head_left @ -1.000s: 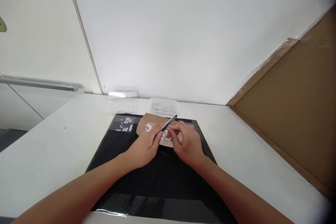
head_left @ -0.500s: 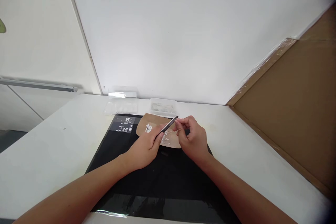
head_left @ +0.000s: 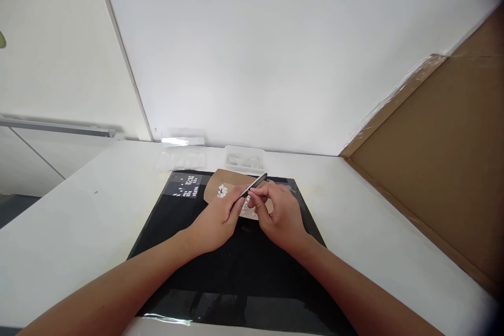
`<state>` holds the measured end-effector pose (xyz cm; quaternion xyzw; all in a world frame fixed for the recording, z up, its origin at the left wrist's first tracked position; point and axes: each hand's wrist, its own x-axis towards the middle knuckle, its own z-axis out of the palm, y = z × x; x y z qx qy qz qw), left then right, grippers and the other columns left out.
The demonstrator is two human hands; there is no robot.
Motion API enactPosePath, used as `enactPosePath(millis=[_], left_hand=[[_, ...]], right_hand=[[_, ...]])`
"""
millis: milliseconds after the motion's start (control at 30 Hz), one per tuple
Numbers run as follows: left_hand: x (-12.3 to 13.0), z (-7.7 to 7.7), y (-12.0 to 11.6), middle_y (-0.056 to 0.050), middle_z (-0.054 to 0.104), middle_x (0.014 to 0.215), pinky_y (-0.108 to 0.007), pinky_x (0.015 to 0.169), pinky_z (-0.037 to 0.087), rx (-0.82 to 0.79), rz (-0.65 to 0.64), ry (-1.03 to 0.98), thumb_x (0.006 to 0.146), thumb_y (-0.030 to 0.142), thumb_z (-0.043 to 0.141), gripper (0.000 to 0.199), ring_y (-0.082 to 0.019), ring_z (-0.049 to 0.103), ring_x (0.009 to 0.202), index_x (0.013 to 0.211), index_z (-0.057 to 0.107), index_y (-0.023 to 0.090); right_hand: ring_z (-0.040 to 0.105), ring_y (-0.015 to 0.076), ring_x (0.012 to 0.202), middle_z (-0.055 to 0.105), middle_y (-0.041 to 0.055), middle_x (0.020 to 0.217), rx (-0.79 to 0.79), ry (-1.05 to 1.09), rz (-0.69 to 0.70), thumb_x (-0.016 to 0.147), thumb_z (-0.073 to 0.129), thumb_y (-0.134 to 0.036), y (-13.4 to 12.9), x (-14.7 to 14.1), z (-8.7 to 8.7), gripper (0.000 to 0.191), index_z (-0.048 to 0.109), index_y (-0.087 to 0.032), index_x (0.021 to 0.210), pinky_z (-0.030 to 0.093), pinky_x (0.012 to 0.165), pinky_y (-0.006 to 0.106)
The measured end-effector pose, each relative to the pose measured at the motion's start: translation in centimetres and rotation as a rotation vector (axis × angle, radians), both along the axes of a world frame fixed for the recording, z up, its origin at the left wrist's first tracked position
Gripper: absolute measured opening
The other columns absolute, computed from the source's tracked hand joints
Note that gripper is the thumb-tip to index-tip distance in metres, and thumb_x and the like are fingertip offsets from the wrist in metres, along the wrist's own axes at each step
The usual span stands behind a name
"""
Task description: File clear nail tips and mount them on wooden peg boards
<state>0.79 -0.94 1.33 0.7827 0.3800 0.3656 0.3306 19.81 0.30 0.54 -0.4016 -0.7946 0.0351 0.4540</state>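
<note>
A slim dark file-like strip (head_left: pixel 258 181) with a pale face slants up to the right from my left hand (head_left: pixel 216 220), whose thumb and fingers are closed on its lower end. Thumb and fingertips of my right hand (head_left: pixel 277 212) are pinched beside the strip's middle; what they hold is too small to make out. Beneath both hands lies a brown sheet (head_left: pixel 213 182), partly hidden by them. White petal-like pieces (head_left: pixel 222 190) form a cluster on it, and more small pale pieces show between my hands.
A black mat (head_left: pixel 236 268) lies on the white table (head_left: pixel 79 226). A clear sheet with small white pieces (head_left: pixel 189 186) is at its upper left. Two clear boxes (head_left: pixel 181 158) (head_left: pixel 244 159) stand behind. Cardboard (head_left: pixel 429 163) borders the right side.
My right hand has moved left and slightly down along the strip, from its upper tip to its middle. My left hand and the strip have stayed nearly still.
</note>
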Motion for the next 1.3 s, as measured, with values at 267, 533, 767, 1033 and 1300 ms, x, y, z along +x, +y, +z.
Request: enactPosePath(millis=[267, 533, 767, 1033, 1300], left_hand=[[0.0, 0.5, -0.1, -0.005, 0.061, 0.147, -0.038, 0.113, 0.045, 0.023, -0.018, 0.012, 0.111, 0.033, 0.034, 0.046, -0.025, 0.060, 0.129, 0.156, 0.046, 0.028], [0.0, 0.1, 0.0, -0.006, 0.066, 0.139, -0.038, 0.108, 0.049, 0.021, 0.008, 0.017, 0.111, 0.034, 0.035, 0.046, -0.024, 0.065, 0.118, 0.154, 0.047, 0.027], [0.1, 0.1, 0.0, -0.008, 0.066, 0.136, -0.039, 0.108, 0.049, 0.017, -0.020, -0.012, 0.111, 0.033, 0.035, 0.044, -0.024, 0.064, 0.118, 0.151, 0.051, 0.026], [0.2, 0.5, -0.1, -0.007, 0.059, 0.149, -0.040, 0.118, 0.041, 0.025, -0.034, -0.015, 0.110, 0.033, 0.038, 0.046, -0.025, 0.056, 0.134, 0.154, 0.046, 0.027], [0.0, 0.6, -0.5, -0.008, 0.068, 0.127, -0.040, 0.103, 0.051, -0.049, -0.007, -0.030, 0.107, 0.036, 0.045, 0.039, -0.024, 0.065, 0.111, 0.143, 0.053, 0.023]], right_hand=[[0.069, 0.0192, 0.066, 0.074, -0.0010, 0.077, -0.090, 0.155, -0.157, 0.102, 0.059, -0.035, 1.4, 1.3, 0.3, 0.012, 0.060, -0.025, 0.095, 0.050, 0.068, 0.034], [0.068, 0.0167, 0.067, 0.074, -0.0028, 0.075, 0.054, -0.017, 0.005, 0.102, 0.057, -0.024, 1.1, 0.9, 0.0, 0.009, 0.060, -0.024, 0.093, 0.046, 0.083, 0.037], [0.069, 0.0168, 0.068, 0.075, -0.0032, 0.075, 0.111, -0.135, 0.071, 0.101, 0.058, -0.019, 0.4, 0.5, -0.1, 0.006, 0.060, -0.023, 0.097, 0.044, 0.083, 0.037], [0.067, 0.0191, 0.065, 0.075, -0.0007, 0.077, -0.031, 0.054, -0.178, 0.103, 0.057, -0.032, 1.8, 1.8, 0.7, 0.011, 0.059, -0.025, 0.094, 0.048, 0.080, 0.039], [0.069, 0.0187, 0.069, 0.075, -0.0010, 0.076, 0.111, -0.112, -0.015, 0.101, 0.056, -0.023, 0.7, 0.6, -0.1, 0.007, 0.059, -0.023, 0.095, 0.048, 0.083, 0.039]])
